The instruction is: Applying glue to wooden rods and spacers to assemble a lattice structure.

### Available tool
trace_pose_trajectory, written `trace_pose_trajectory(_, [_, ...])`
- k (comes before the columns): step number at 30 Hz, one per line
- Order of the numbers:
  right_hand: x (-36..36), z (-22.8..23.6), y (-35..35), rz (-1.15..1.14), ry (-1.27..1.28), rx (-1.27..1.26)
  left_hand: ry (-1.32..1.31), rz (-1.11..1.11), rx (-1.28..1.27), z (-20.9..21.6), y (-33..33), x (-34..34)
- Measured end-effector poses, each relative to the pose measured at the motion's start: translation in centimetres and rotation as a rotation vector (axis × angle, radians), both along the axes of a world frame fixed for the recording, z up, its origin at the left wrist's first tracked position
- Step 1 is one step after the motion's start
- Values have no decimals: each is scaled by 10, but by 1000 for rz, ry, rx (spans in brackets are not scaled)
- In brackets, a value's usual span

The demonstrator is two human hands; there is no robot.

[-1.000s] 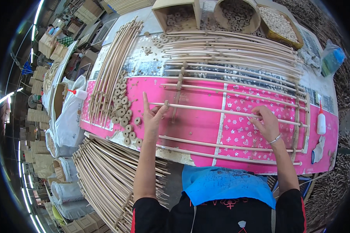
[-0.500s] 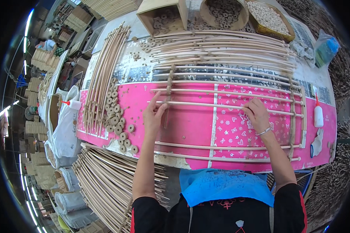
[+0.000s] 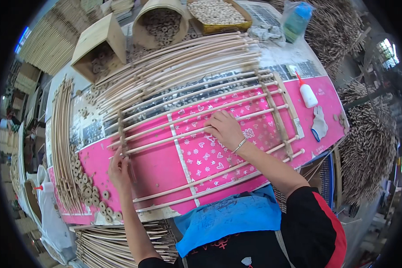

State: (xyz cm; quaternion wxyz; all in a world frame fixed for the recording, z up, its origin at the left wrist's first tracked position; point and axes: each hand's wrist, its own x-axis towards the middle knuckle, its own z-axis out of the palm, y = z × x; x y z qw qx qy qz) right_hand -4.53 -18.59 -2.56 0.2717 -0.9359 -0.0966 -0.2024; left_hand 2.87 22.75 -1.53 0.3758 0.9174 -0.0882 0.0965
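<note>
A pale wooden rod lies across two crossbars, among several parallel rods of a ladder-like frame. My right hand is closed on this rod near its middle, fingertips pinching it from above. At the rod's left end, my left hand has its fingers and thumb closed at the left wooden crossbar; its fingertips partly hide the joint. Along the frame's right side, the rods with rounded ends pass through the right crossbar. Two more rods lie nearer me, running to the right crossbar's lower part.
Wooden rings and a rod bundle lie left. Behind the frame are loose rods, a wooden box, a ring-filled tub and a bead tray. A glue bottle and glove lie right.
The view has turned and shifted right. My left hand's fingers, spread apart before, have drawn together at the left crossbar. My right hand still pinches the rod.
</note>
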Motion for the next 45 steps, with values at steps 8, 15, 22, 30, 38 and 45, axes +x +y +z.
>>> trace_pose_trajectory(8, [-89,49,-3,269,287,53,25,159,-15,22,65,-50])
trace_pose_trajectory(15, [-114,41,10,249,318,66,74,393,-105,44,131,-96])
trace_pose_trajectory(22, [-118,40,17,192,285,139,33,377,292,54,141,-136])
trace_pose_trajectory(30, [-108,44,26,165,178,194,-37,346,283,31,119,-113])
trace_pose_trajectory(38, [-100,48,32,107,121,174,-50,334,393,22,111,-84])
trace_pose_trajectory(45, [-91,46,34,100,123,249,393,330,-867,28,106,-87])
